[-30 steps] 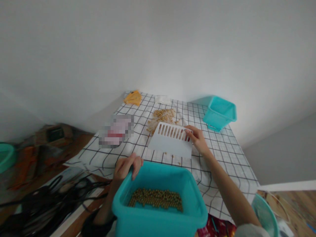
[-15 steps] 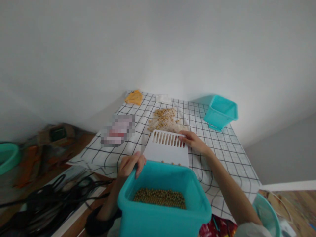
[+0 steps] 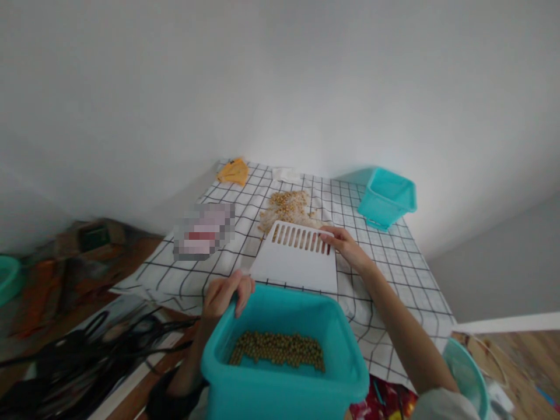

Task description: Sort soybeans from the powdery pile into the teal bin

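Note:
A teal plastic bin (image 3: 284, 402) stands closest to me, a layer of round brownish-green beans (image 3: 275, 350) on its bottom. Its left rim is in the grasp of my left hand (image 3: 227, 293), fingers curled over the edge. Beyond the bin, my right hand (image 3: 343, 244) pinches the right end of a white plastic board (image 3: 295, 265) that has a row of slots along its far edge. The near edge of the board sits close to the bin's far rim. Past it, a heap of yellowish beans (image 3: 289, 201) lies on a pale, crumpled sheet.
A checked cloth (image 3: 385, 262) covers the table. On it are a second teal bin (image 3: 385, 201), a yellow cloth-like piece (image 3: 234, 172), a white folded piece (image 3: 286, 175) and a blurred-out item (image 3: 203, 232). Black cables (image 3: 87, 356) lie at lower left; a red package (image 3: 385, 399) is low right.
The few beans along the board's near edge are no longer seen there. The board's slotted edge has risen slightly. My left hand stays on the bin rim.

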`<move>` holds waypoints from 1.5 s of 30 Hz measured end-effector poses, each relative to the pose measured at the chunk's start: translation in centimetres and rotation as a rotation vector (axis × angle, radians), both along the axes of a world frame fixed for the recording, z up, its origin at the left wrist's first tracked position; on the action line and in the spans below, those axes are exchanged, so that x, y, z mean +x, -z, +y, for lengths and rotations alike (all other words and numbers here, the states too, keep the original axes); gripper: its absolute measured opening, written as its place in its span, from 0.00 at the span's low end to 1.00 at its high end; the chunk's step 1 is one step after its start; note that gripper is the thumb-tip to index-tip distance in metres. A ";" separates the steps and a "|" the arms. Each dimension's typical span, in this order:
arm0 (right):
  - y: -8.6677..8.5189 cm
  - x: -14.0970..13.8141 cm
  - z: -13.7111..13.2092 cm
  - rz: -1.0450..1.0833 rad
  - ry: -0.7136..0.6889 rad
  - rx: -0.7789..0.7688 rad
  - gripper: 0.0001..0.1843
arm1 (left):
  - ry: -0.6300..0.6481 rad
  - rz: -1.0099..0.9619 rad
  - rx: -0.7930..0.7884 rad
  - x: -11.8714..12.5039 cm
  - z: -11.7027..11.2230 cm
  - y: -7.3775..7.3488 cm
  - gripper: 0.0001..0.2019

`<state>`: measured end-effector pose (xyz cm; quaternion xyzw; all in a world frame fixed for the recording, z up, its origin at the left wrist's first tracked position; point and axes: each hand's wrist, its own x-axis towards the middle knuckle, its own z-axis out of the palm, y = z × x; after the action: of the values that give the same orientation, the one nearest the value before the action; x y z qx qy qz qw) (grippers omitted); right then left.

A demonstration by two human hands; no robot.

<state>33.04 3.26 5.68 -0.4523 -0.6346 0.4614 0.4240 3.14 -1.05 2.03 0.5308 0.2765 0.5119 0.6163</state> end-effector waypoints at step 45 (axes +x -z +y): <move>1.8 3.0 1.4 0.267 0.890 0.196 0.18 | -0.073 -0.030 -0.081 0.7 -1.0 -0.7 0.31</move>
<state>36.09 4.70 3.87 -0.5747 -0.3598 0.2271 0.6991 3.89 -2.06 2.68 0.4871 0.3068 0.5304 0.6222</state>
